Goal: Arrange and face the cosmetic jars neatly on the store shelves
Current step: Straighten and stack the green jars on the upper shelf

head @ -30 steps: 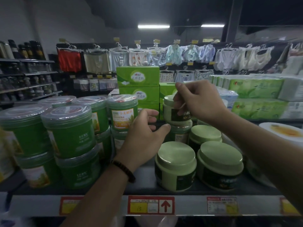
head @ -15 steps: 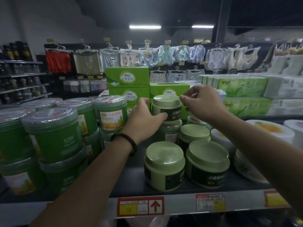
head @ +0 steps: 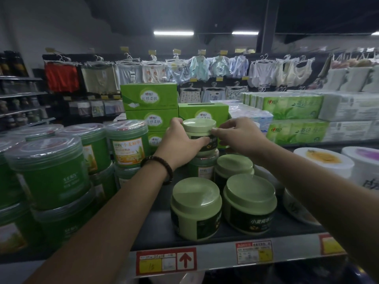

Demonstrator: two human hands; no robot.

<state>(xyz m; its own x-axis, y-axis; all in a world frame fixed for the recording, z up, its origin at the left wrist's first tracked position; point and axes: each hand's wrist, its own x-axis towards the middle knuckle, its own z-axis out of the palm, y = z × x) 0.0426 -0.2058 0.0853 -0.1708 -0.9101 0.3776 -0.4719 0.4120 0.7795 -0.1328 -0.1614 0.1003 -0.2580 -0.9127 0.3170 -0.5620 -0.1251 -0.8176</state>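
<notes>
The dark shelf (head: 155, 232) is carrying everything, with three price tags showing along its front rail (head: 215, 261), one of them the red arrow tag (head: 166, 261). On its left side, translucent green tubs (head: 49, 173) are standing stacked two high; about five upper ones are showing, the far-left ones blurred. Behind them three green tissue boxes (head: 149, 97) are forming one stack, with a fourth (head: 203, 108) sitting just beside it. To the right, two white-lidded tubs (head: 324, 160) are lying near the edge of view.

Five pale-green cosmetic jars are visible: two front jars (head: 195, 208) sitting side by side near the shelf edge, one (head: 233, 167) behind them, and one lower jar (head: 202, 169) carrying the top jar (head: 200, 136) stacked on it at the back middle of the shelf. The left hand (head: 180, 144), with a bead bracelet (head: 162, 162) on its wrist, is wrapping the top jar's body, fingers curled around it and thumb lying across the label. The right hand (head: 238, 136) is pinching the lid rim of that same jar, fingertips (head: 215, 132) pressed together against its right edge.
</notes>
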